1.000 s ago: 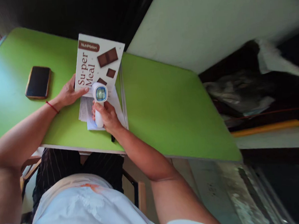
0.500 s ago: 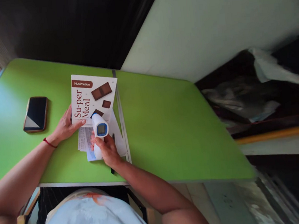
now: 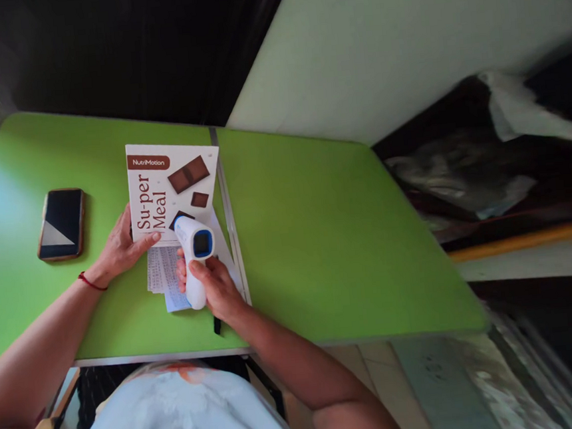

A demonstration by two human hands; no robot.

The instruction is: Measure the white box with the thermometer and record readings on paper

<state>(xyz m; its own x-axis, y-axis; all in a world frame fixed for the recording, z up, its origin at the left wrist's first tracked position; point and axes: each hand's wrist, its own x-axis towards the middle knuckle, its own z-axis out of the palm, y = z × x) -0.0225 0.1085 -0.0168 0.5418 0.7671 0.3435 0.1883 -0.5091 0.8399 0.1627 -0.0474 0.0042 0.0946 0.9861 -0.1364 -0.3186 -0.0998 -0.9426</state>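
Note:
My left hand [image 3: 127, 244] grips the lower left corner of a white box [image 3: 157, 176] printed "Su-per Meal" with brown chocolate pieces, its thumb lying on the front face. In my right hand [image 3: 215, 284] is a white and blue infrared thermometer [image 3: 196, 296], fingers wrapped round its handle. Its small screen is dark and faces me. The thermometer's front end overlaps the lower part of the box; whether they touch I cannot tell. Beneath both lie printed paper sheets [image 3: 163, 268], partly covered by the box and my right hand.
A phone [image 3: 61, 221] in a brown case lies on the green table [image 3: 344, 249], left of the box. A black strip-like object [image 3: 217, 325] shows below my right hand. A dark panel stands behind the table, and a cluttered shelf [image 3: 523, 244] is at the right.
The thermometer has tilted, its handle now slanting more, and its screen has gone from lit grey to dark. The whole scene has shifted slightly left in view.

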